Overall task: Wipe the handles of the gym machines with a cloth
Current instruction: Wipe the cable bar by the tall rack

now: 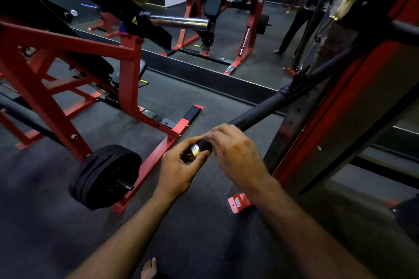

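Dim indoor gym scene with dark, heavy shadows across the floor (68, 233) and the corners. Soft overhead light puts bright glare on a chrome bar (179, 22) and a faint sheen on the red frame (68, 45). Wide-angle distortion bends the edges. The right hand (235, 149) is slightly motion-blurred; the background looks soft.

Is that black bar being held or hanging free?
Held: left hand and right hand both grip the bar near its end.

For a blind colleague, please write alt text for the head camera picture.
Both hands grip the near end of a black padded handle: left hand at its tip, right hand over it. No cloth is visible. A red machine frame with a weight plate stands left.
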Demonstrator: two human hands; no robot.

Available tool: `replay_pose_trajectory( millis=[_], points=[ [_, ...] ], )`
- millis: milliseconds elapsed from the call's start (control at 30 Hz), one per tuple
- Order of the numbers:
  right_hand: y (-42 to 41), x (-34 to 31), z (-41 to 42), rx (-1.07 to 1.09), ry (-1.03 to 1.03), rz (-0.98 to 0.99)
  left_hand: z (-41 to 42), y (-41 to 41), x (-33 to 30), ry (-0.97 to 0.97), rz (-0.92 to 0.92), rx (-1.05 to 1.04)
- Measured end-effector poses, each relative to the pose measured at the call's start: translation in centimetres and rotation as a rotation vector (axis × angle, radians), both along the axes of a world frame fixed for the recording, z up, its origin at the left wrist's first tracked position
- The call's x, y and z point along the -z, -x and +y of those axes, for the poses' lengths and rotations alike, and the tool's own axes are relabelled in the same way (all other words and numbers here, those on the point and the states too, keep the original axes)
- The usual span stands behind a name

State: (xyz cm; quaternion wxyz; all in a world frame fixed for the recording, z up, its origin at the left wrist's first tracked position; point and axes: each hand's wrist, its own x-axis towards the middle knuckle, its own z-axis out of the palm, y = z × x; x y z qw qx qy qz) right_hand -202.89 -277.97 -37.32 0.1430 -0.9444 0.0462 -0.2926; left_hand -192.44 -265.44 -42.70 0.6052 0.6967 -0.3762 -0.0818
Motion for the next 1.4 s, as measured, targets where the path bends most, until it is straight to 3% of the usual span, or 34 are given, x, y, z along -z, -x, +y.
replay_pose_trajectory(
  millis=[167,267,567,700,933,1033,1233,1400],
  points=[
    [2.0,-3.2,-8.1,0.268,-0.004,-0.103,0.1,0.0,0.1,-0.063,-0.255,-0.098],
    [2.1,-3.2,-8.9,0.324,-0.013,-0.155,0.2,0.5,0.3,-0.053,-0.3,-0.115],
    [-0.9,1.4,1.5,0.089,-0.056,-0.058,-0.1,-0.1,0.8,-0.019,-0.263,-0.076],
    [-0.1,0.9,0.5,-0.031,0.022,-0.002,-0.1,0.2,0.8,-0.008,-0.321,-0.101],
    [2.8,-3.3,-10.3,0.298,0.023,-0.177,-0.3,0.6,1.2,-0.011,-0.445,-0.154],
    [3.1,-3.1,-10.4,0.341,-0.001,-0.239,-0.3,1.2,1.5,0.004,-0.491,-0.151],
    [1.6,-0.1,-1.8,0.192,-0.022,-0.159,-0.5,1.4,2.1,0.03,-0.541,-0.214],
    [1.0,0.7,1.8,0.033,-0.002,-0.054,-0.3,1.1,2.2,0.058,-0.7,-0.232]
  ],
)
